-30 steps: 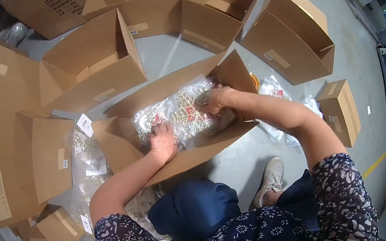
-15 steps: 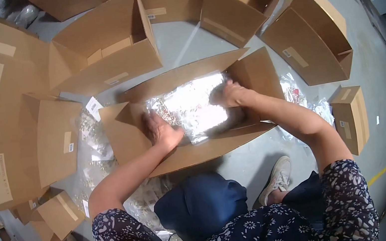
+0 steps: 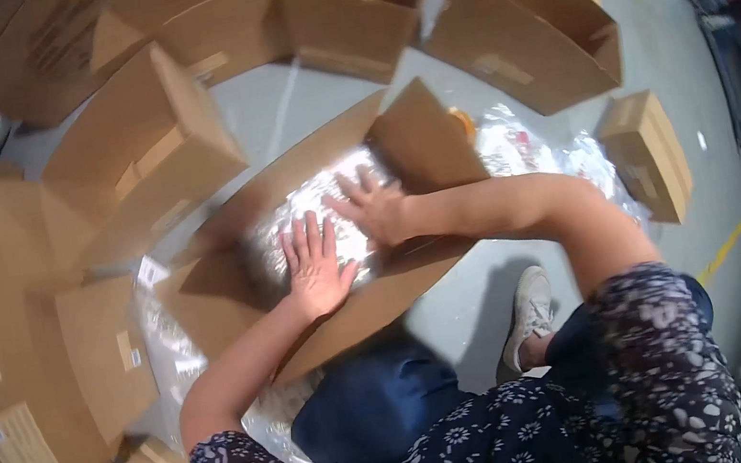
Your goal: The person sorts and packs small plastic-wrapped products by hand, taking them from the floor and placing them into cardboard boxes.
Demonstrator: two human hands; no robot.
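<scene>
In front of me stands an open cardboard box (image 3: 329, 338) with its flaps spread. Inside it lie shiny clear plastic bags (image 3: 277, 222); glare and blur hide what they contain. My left hand (image 3: 317, 272) rests flat on the bags at the near left, fingers spread and pointing away from me. To its right, my right hand (image 3: 375, 208) also lies spread on top of the bags, its fingers pointing to the far left. Neither hand grips anything.
Open cardboard boxes (image 3: 143, 171) stand in an arc from left to far right, including a tall one (image 3: 510, 69). A small closed carton (image 3: 645, 159) sits at the right. Clear plastic bags (image 3: 512, 146) lie beside my box, and an orange round thing (image 3: 464, 123) shows behind its right flap.
My right hand has moved left from the box's right end onto the bags, and my left hand has flattened on top. The view has turned, tilting the box.
</scene>
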